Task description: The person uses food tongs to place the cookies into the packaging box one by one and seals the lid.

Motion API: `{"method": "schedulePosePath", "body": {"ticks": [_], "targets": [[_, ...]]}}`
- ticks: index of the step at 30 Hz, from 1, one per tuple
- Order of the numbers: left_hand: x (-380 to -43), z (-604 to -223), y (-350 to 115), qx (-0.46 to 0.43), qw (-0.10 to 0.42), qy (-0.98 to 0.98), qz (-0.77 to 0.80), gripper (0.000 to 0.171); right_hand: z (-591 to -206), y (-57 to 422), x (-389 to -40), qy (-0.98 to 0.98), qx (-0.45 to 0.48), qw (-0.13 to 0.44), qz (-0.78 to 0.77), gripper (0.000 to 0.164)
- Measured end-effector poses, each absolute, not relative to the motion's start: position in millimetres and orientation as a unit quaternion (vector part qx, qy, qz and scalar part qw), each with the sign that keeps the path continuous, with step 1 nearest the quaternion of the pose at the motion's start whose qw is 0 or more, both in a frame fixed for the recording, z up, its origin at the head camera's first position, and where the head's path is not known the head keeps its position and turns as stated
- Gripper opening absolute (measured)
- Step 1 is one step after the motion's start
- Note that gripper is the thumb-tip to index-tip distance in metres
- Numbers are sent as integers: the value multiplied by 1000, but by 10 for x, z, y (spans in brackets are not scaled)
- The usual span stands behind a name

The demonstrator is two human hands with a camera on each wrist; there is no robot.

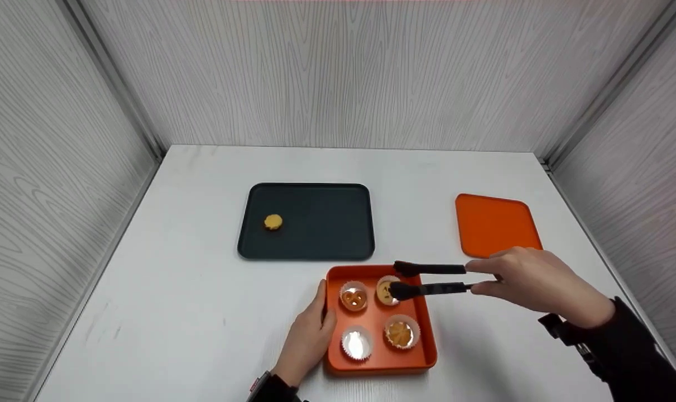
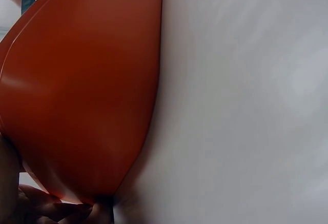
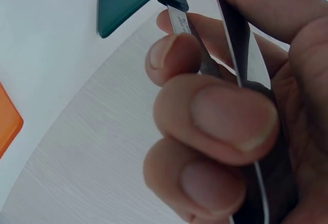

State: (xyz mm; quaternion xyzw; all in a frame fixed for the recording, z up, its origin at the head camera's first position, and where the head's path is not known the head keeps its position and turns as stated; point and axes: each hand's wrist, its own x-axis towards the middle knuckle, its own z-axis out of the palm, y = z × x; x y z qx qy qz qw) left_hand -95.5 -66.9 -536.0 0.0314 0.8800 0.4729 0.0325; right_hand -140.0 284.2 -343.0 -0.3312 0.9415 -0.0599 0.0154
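Observation:
My left hand (image 1: 310, 338) holds the left wall of an orange box (image 1: 371, 365), thumb at the rim. Its outer wall (image 2: 87, 90) fills much of the left wrist view. My right hand (image 1: 533, 282) grips black-tipped tongs (image 1: 438, 288) with metal arms. Their tips stand apart over the back right paper cup, overlapping a round cookie (image 1: 384, 292) with small marks. A pretzel-shaped cookie (image 1: 354, 300) lies in the back left cup and a flower-shaped cookie (image 1: 398, 334) in the front right one. In the front left paper cup (image 1: 357, 343), the shiny bottom shows.
A dark green tray (image 1: 326, 223) lies behind the box, with a small yellow cookie (image 1: 273, 222) on its left part. At the right lies a flat orange tray or lid (image 1: 497, 223), partly behind my right hand. Pale wood-grain panels (image 1: 338, 72) surround the white table (image 1: 176, 279).

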Motion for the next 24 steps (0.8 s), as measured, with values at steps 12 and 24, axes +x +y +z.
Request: {"method": "schedulePosePath", "body": {"ticks": [12, 24], "targets": [[-966, -5361, -666, 23, 42, 872, 487, 63, -3487, 2823, -1674, 950, -292, 13, -107, 22], [-967, -5355, -676, 23, 47, 873, 485, 63, -3609, 2665, -1960, 950, -276, -6, -146, 27]]}}
